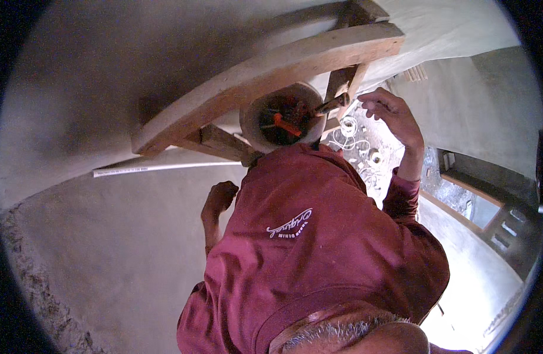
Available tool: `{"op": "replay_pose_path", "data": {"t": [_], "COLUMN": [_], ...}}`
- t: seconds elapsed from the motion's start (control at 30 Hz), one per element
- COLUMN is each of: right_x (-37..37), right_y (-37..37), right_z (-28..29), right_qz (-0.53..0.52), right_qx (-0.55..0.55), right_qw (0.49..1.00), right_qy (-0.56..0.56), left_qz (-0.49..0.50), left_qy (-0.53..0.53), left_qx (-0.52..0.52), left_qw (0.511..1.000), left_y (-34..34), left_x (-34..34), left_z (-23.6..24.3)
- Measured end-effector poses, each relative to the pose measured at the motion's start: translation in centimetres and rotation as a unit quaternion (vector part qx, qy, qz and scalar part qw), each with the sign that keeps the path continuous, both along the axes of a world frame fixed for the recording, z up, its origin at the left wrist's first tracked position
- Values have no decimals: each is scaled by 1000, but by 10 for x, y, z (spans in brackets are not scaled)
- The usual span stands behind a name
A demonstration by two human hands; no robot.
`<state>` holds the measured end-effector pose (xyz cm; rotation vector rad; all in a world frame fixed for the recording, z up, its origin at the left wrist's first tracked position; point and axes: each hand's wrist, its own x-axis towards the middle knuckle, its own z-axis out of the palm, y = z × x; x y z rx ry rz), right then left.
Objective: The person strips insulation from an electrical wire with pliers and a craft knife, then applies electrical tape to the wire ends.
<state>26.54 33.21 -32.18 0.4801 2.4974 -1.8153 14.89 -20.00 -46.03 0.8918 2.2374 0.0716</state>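
Note:
My right hand is raised on the right, open, its fingers bent and apart with nothing seen between them. Just left of it, the dark handle of a tool sticks out over the rim of a round bucket. Inside the bucket lie an orange-handled tool and other dark items too dim to name. My left hand hangs low at my left side, fingers curled in shadow; whatever they may hold is hidden. The bucket sits in front of my body, against a wooden trestle.
A long white pipe reaches out left below the trestle. White cable coils lie loose on the bright floor at right. Grey plastered walls rise around me. A wood-framed opening is at far right.

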Motion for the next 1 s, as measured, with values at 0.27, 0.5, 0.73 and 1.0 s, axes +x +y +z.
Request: {"op": "replay_pose_path", "data": {"t": [0.27,0.5,0.73,1.0], "right_x": [-58,-89,-137,-130], "right_y": [-56,-77,-118,-101], "right_z": [-45,-101,-102,-118], "right_qz": [230,310,288,285], "right_qx": [77,297,357,319], "right_qw": [970,903,880,893], "right_qy": [13,19,-126,-140], "left_qz": [208,262,266,278], "left_qy": [-89,-113,-126,-121], "left_qx": [11,25,32,41], "left_qw": [974,958,955,952], "left_y": [7,18,19,47], "left_x": [35,59,58,40], "left_z": [-91,-105,-113,-133]}}
